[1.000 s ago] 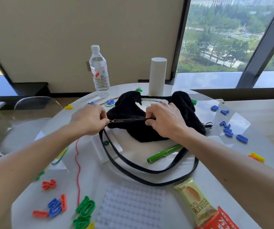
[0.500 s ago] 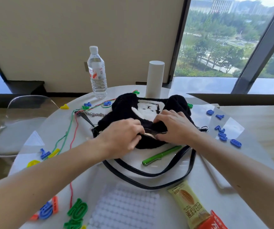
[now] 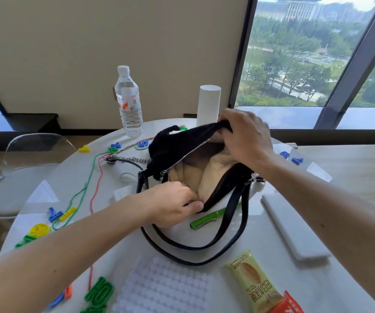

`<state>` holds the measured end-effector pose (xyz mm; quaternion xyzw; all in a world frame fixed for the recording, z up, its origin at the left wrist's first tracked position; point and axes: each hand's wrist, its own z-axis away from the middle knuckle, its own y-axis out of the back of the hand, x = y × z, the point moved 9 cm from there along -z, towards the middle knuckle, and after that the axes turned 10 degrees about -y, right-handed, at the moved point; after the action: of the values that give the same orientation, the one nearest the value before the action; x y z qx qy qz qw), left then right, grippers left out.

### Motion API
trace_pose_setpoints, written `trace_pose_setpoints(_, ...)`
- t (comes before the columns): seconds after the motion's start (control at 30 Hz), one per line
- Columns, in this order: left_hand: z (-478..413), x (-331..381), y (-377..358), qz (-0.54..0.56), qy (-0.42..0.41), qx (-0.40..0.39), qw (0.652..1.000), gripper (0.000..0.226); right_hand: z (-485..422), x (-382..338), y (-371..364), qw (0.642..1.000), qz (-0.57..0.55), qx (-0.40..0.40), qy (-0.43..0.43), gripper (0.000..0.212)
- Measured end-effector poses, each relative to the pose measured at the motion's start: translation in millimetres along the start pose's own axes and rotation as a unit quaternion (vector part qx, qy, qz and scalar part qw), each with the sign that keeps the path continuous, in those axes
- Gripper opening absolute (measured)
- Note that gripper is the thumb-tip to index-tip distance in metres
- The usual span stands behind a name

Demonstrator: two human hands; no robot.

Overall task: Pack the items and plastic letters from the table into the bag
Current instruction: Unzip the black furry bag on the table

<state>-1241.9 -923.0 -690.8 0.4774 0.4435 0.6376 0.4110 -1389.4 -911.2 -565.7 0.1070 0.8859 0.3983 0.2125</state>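
**Condition.** The bag (image 3: 177,145) lies at the centre of the desk (image 3: 73,172) with its zip undone and the tan lining exposed. The right hand (image 3: 245,136) is clenched around the far rim and lifts it. The left hand (image 3: 173,202) pinches the near rim between thumb and fingers. Nothing is visible inside the bag.

**Hazards.**
1. Both hands are occupied. Releasing either rim to fetch an item will likely let the soft mouth collapse.
2. The strap (image 3: 225,233) crosses the green pen (image 3: 206,219). Shifting the bag may drag or roll the pen.
3. The plastic letters (image 3: 99,294) lie close beneath the left forearm. A sweep may push them off the desk edge.
4. The snack packet (image 3: 253,283) may crush if forced in.
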Motion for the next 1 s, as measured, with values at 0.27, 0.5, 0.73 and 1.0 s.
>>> trace_pose_setpoints(0.27, 7, 9, 19, 0.045, 0.024, 0.036, 0.998, 0.023, 23, 23, -38, 0.981, 0.020, -0.190, -0.023, 0.024)
trace_pose_setpoints(0.5, 21, 2, 35, 0.066, 0.066, 0.080, 0.992, 0.042, 31, 25, -53, 0.964, -0.010, -0.264, -0.029, 0.030)
trace_pose_setpoints(0.73, 32, -18, 29, 0.081, 0.094, 0.072, 0.990, 0.051, 3, 6, -51, 0.976, -0.099, -0.178, -0.074, 0.030)
trace_pose_setpoints(1.0, 36, -33, 52, 0.065, 0.091, 0.153, 0.982, 0.041, -67, -91, -81, 0.979, -0.122, -0.155, -0.057, 0.061)
